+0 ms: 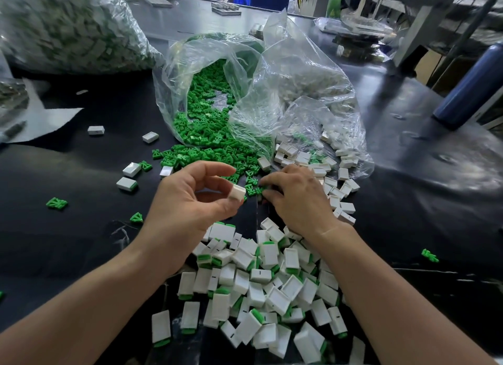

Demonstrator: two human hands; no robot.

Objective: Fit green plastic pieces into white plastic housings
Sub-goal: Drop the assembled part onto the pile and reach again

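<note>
Bags [285, 73] spilling green pieces [206, 136], white housings [321, 160]; blue bottle [469, 87] right.

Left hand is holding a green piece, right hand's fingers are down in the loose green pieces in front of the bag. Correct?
Not quite. The head view shows the left hand pinching a white housing, not a green piece. The fingers of the right hand are indeed down in the loose green pieces in front of the bag.
</note>
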